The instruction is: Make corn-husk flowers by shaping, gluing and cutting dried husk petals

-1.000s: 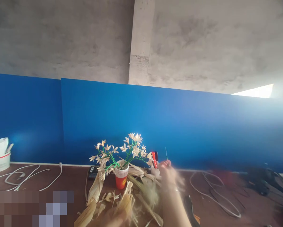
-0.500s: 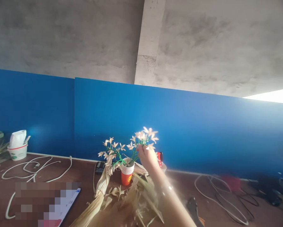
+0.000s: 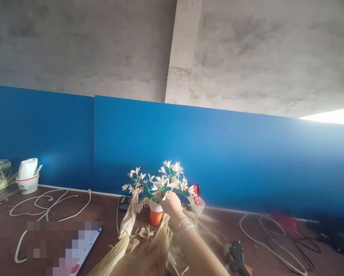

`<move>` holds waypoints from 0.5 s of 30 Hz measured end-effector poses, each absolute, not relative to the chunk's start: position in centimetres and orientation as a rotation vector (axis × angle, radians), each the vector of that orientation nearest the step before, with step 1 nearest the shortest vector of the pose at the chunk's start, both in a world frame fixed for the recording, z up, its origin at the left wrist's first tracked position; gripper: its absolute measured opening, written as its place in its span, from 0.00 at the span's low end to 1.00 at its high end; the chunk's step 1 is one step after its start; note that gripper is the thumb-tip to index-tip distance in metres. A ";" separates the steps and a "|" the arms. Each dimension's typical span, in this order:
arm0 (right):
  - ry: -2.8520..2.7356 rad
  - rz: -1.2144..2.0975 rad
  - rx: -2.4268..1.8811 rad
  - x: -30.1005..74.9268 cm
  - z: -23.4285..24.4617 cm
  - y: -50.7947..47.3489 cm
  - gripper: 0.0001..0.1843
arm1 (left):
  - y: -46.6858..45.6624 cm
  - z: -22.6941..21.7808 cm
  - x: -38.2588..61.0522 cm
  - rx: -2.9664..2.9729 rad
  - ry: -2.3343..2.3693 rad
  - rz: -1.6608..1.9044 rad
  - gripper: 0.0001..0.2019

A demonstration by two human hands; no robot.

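My right hand (image 3: 172,207), wearing a bracelet, reaches to the rim of an orange-and-white paper cup (image 3: 156,215). Its fingers are closed around the low part of a branch of artificial flowers (image 3: 172,177), with pale husk-like petals and green stems; the fingertips are partly hidden. Another flower branch (image 3: 139,184) leans left out of the cup. Low in the view, a blurred skin-toned shape, seemingly my left hand (image 3: 141,262), is near the dried husks; its fingers cannot be made out. A tied bundle of husks (image 3: 123,237) lies left of the cup, beside loose petal pieces (image 3: 143,232).
A glue gun (image 3: 235,255) lies at right. Behind my wrist stands a pale cup (image 3: 198,207) with a red-handled tool (image 3: 197,193). White cables (image 3: 47,207) and a phone-like screen (image 3: 84,249) lie left, near a white tub (image 3: 28,184). A blue partition (image 3: 218,153) backs the table.
My right hand has moved down and slightly left, lowering the flower branch to the cup. Its blossoms now stand above the hand. More of the glue gun shows.
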State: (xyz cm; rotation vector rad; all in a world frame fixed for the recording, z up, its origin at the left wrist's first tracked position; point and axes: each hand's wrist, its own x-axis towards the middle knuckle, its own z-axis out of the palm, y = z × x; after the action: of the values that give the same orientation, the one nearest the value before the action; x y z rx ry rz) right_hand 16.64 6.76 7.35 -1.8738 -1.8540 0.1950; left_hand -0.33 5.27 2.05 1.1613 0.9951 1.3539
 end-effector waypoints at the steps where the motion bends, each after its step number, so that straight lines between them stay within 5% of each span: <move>1: -1.839 0.206 -1.829 16.8 6.9 6.7 0.18 | 5.2 2.0 -0.2 1.159 0.999 1.351 0.26; 6: -1.751 0.268 -1.593 17.7 4.5 5.7 0.10 | 5.5 2.1 -0.2 1.003 0.918 1.332 0.21; 10: -1.652 0.282 -1.466 18.2 3.3 4.7 0.12 | 5.4 2.4 -0.3 0.932 0.874 1.302 0.12; 15: -1.660 0.177 -1.427 18.6 2.6 3.6 0.14 | 2.9 1.9 1.2 0.885 0.811 1.238 0.16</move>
State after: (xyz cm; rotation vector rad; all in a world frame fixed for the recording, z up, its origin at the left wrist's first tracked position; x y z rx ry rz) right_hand 18.55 3.56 2.59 -1.4274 -1.6596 0.1768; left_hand 1.19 2.88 1.94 0.8853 0.8106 1.2379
